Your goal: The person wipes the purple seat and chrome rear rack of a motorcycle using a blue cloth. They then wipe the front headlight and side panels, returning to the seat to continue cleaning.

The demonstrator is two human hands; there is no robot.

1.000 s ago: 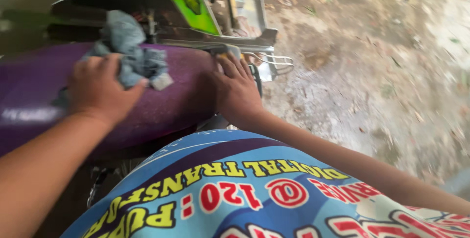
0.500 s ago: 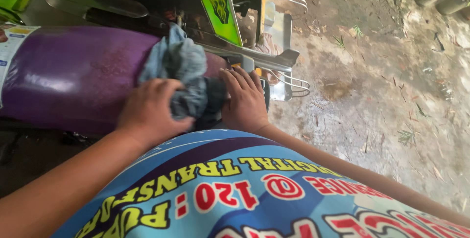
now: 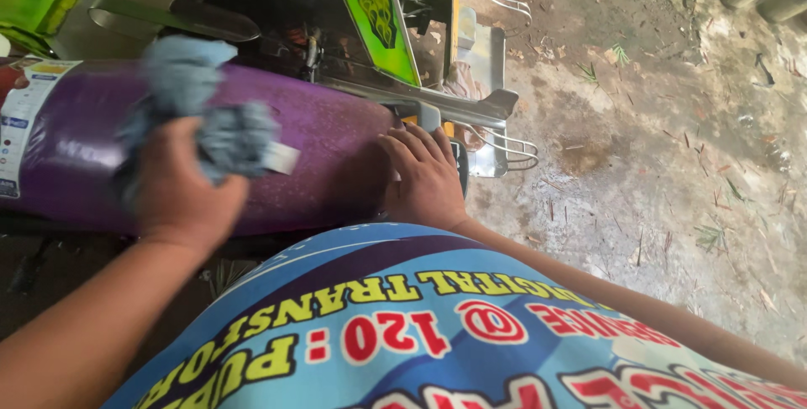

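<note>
Left hand (image 3: 181, 195) clenched on blue rag (image 3: 197, 115), left of centre, atop purple seat (image 3: 328, 148). Right hand (image 3: 424, 178) flat, open, at seat's end. Risk: loose rag snagging chrome rack (image 3: 496, 144); braced palm slipping on glossy vinyl.

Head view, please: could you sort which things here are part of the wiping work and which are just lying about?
In use:
- left hand, gripping the blue-grey rag
- purple seat, under the rag
- right hand, resting flat at the seat's end

Lying about:
- green panel
- metal rack
- dirt ground with scattered twigs
</note>
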